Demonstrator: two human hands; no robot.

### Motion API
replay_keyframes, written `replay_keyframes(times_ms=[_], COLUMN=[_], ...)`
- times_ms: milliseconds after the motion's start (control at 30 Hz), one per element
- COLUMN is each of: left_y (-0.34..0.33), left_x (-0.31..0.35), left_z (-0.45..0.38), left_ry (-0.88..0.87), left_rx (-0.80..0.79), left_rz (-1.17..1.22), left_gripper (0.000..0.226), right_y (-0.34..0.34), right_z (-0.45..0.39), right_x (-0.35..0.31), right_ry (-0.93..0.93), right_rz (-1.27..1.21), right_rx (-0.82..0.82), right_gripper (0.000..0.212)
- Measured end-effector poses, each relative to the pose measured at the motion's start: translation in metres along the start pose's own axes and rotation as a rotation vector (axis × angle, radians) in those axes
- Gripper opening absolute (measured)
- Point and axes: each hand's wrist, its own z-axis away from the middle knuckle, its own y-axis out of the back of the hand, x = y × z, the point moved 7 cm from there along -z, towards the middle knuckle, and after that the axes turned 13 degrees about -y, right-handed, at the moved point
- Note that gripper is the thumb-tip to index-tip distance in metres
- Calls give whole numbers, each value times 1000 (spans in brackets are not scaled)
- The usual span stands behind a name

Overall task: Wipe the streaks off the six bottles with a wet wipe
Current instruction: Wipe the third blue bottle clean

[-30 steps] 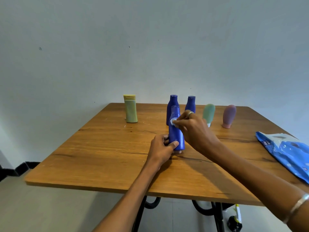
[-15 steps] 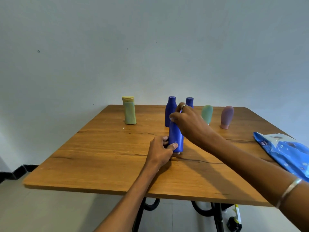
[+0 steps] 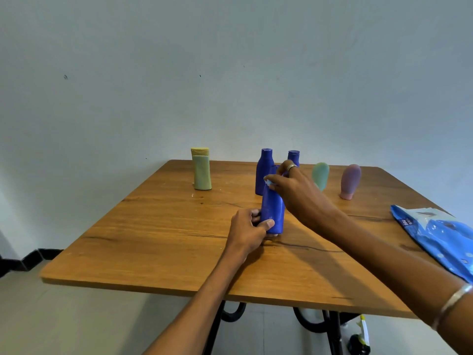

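Note:
A blue bottle (image 3: pixel 273 213) stands upright near the middle of the wooden table (image 3: pixel 158 237). My left hand (image 3: pixel 249 230) grips its base. My right hand (image 3: pixel 298 192) pinches a small white wet wipe (image 3: pixel 268 183) against the bottle's upper part, hiding its neck. Behind stand two more blue bottles (image 3: pixel 263 170) (image 3: pixel 293 157), a yellow-green bottle (image 3: pixel 201 169) at the back left, a mint-green bottle (image 3: pixel 320 175) and a pink bottle (image 3: pixel 350 181) at the back right.
A blue wet-wipe pack (image 3: pixel 440 234) lies at the table's right edge. A grey wall rises right behind the table. Black metal legs (image 3: pixel 332 334) and a small dark bottle (image 3: pixel 358 342) on the floor show under the front edge.
My right hand has slid the wipe up and around the bottle's upper part, then slightly down its side. My left hand has kept its grip on the base.

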Motion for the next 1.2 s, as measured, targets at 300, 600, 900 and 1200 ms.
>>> replay_keyframes(times_ms=[300, 600, 900, 1200], left_y=[0, -4, -5, -5], left_x=[-1, -7, -10, -6], left_z=[-1, -3, -3, -3], left_ry=[-12, 30, 87, 188], left_rx=[-33, -20, -65, -116], left_rz=[19, 77, 389, 494], left_gripper=[15, 25, 26, 20], right_y=[-31, 3, -35, -45], right_z=[52, 1, 45, 70], right_x=[-10, 11, -3, -3], right_ry=[104, -65, 57, 85], right_rz=[-37, -119, -130, -254], right_rx=[-122, 117, -39, -130], right_gripper=[60, 29, 45, 35])
